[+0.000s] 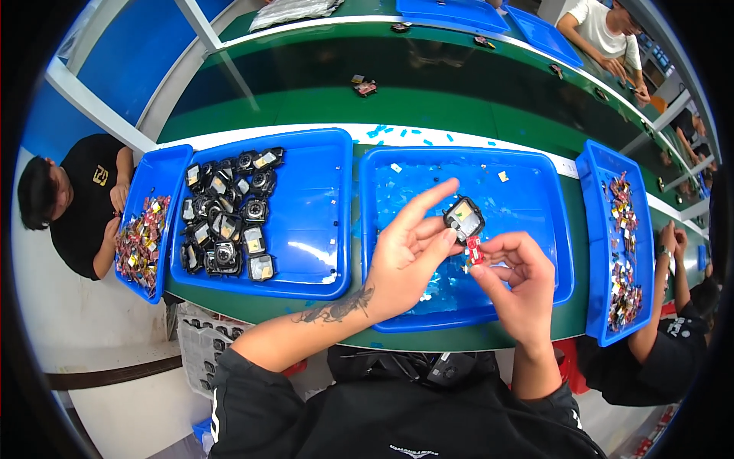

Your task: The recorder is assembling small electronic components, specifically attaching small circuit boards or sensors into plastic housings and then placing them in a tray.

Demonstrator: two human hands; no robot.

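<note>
My left hand grips a black smartwatch case between thumb and fingers, its index finger stretched out past it. The open side of the case shows a pale, silvery inside. My right hand pinches a small red part with thumb and index finger, right at the lower edge of the case. Whether that part is still joined to the case I cannot tell. Both hands are above a blue tray scattered with small light-blue bits and a few pale pieces.
To the left, a blue tray holds several black watch cases. Narrower trays with small red and yellow parts stand at far left and right. Beyond runs a green conveyor belt with loose parts. Other people work around.
</note>
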